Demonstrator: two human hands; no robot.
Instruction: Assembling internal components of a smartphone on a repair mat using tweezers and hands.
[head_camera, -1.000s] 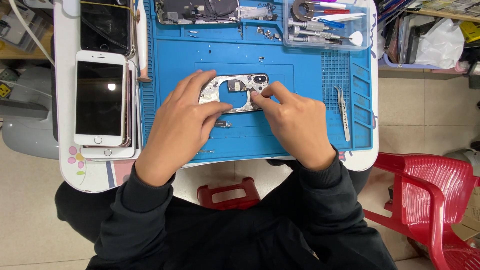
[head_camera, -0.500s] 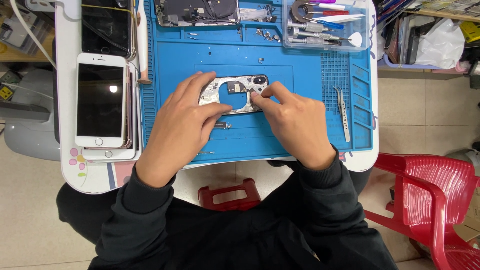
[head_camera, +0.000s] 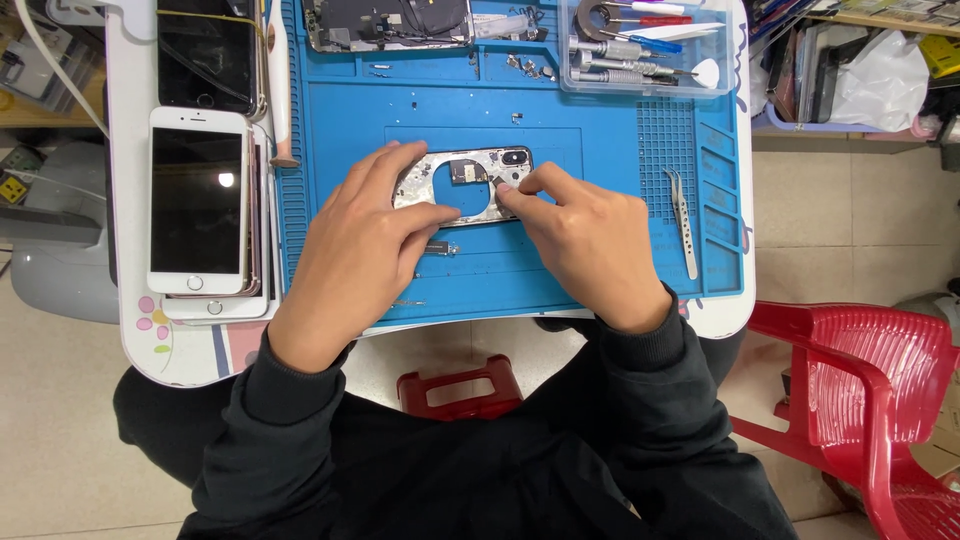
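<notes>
A stripped silver phone frame (head_camera: 462, 178) with a round hole in its middle lies on the blue work mat (head_camera: 620, 200). My left hand (head_camera: 365, 240) rests over the frame's left part, fingers spread on it and holding it down. My right hand (head_camera: 585, 240) has thumb and forefinger pinched on a small dark part (head_camera: 497, 184) at the frame's right side, beside the camera opening. A small metal piece (head_camera: 440, 247) lies on the mat just below the frame, between my hands.
Metal tweezers (head_camera: 685, 222) lie on the mat right of my right hand. A clear tray of screwdrivers (head_camera: 645, 45) and an opened phone body (head_camera: 390, 22) sit at the back. A stack of white phones (head_camera: 198, 205) lies left. A red plastic chair (head_camera: 865, 390) stands at right.
Both hands stay on the phone frame. No clear movement shows between the frames.
</notes>
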